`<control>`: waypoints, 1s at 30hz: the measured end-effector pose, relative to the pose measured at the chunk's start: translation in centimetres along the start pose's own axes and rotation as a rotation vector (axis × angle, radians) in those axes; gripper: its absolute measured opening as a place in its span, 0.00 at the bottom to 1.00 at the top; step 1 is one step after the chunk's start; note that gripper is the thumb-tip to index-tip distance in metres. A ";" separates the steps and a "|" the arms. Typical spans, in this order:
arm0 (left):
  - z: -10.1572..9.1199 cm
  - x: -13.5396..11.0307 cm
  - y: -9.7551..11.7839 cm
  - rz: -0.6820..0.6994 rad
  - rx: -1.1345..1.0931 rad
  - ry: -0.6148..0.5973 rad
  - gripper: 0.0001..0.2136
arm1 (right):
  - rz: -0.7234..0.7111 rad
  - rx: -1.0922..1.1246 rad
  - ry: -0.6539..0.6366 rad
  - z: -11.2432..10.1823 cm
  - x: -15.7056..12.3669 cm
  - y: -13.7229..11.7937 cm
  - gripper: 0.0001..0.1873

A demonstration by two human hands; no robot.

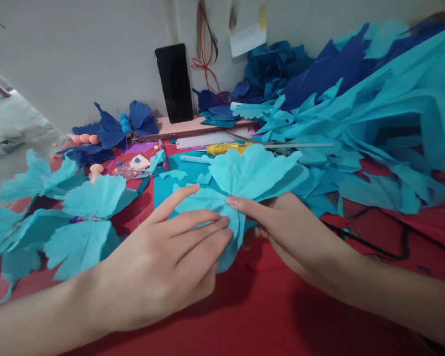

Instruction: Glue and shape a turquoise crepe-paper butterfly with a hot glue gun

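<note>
A light-blue butterfly point(257, 170) of crinkled thin sheet, paper or cloth, is held up between my two hands. My right hand point(285, 222) pinches it at the gathered middle, thumb on top and the other fingers mostly hidden behind. My left hand point(170, 252) has its fingers stretched over the lower left wing, with the index finger lifted apart and the thumb underneath. More light-blue butterflies point(91, 202) lie on the red tabletop point(267, 306) to the left. Beneath the held butterfly is a teal mat or sheet point(161, 185) with small light-blue scraps.
A black phone point(174, 84) leans upright against the wall. A dark-blue butterfly point(144, 118) with bright blue beads sits back left, near peach balls point(85, 139). A yellow-handled tool point(222, 149) lies behind my hands. Blue and turquoise sheets point(330, 118) are heaped at right, beside a black cord point(367, 242).
</note>
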State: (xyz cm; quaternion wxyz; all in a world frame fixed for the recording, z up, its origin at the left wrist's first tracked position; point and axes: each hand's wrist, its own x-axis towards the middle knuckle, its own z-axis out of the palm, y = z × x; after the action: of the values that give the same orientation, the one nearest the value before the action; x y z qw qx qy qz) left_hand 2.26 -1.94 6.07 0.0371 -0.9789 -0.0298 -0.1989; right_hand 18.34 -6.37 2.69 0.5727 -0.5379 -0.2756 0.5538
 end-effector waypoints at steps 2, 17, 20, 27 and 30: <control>0.0 0.1 -0.1 0.013 0.022 0.013 0.11 | 0.027 -0.029 0.013 -0.1 0.0 0.0 0.09; -0.6 0.2 0.1 0.236 0.242 -0.028 0.10 | -0.019 -0.040 -0.106 -0.2 -0.3 0.2 0.11; -0.8 -0.2 -0.1 0.303 0.272 -0.055 0.11 | 0.021 -0.077 -0.067 -0.1 -0.1 0.2 0.11; -0.6 -0.4 -0.4 0.363 0.291 -0.084 0.13 | 0.186 -0.135 -0.038 0.1 -0.3 0.5 0.07; -0.5 -0.4 -0.3 0.340 0.273 -0.072 0.14 | 0.175 -0.103 -0.049 0.0 -0.5 0.7 0.06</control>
State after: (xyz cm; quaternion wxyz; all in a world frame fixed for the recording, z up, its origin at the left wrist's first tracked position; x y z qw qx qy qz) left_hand 1.70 -1.72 6.41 0.2014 -0.9622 0.1075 -0.1488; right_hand 17.99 -6.91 2.22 0.4869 -0.5750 -0.2696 0.5996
